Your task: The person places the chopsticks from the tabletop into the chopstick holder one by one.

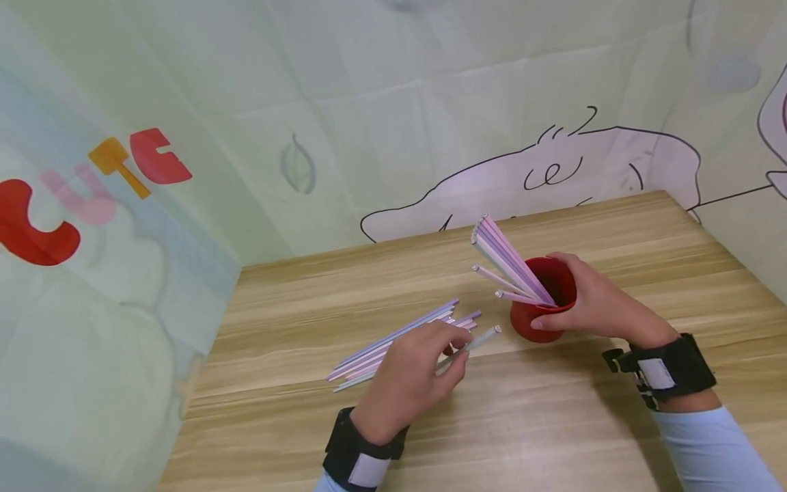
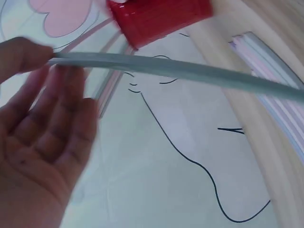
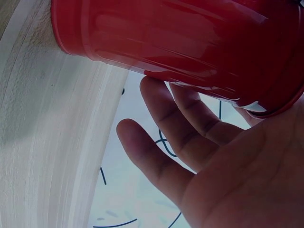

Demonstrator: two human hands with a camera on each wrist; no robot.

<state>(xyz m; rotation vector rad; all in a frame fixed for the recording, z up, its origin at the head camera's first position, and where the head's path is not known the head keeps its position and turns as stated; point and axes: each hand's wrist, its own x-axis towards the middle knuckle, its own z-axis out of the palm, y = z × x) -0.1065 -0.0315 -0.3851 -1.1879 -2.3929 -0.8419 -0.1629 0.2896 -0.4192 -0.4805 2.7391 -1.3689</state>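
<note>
My left hand (image 1: 418,365) pinches a slim pale green stick (image 2: 190,73) between thumb and fingertips. In the head view its pale end (image 1: 496,329) points right, toward a glossy red cup (image 1: 533,326). My right hand (image 1: 599,301) holds this cup from the right, its thumb across the near side; in the right wrist view, fingers (image 3: 161,102) lie against the wall. Several pink, lilac and white sticks (image 1: 507,256) stand in the cup, leaning left. Beside and beyond my left hand, a loose bundle of pastel sticks (image 1: 381,348) lies on the table, partly covered by the hand.
The wood-grain table (image 1: 277,307) ends at the back and left against a printed cloth (image 1: 344,137) with cartoon outlines and coloured letters. Each wrist wears a black strap (image 1: 673,369) over or near a light blue sleeve (image 1: 707,444).
</note>
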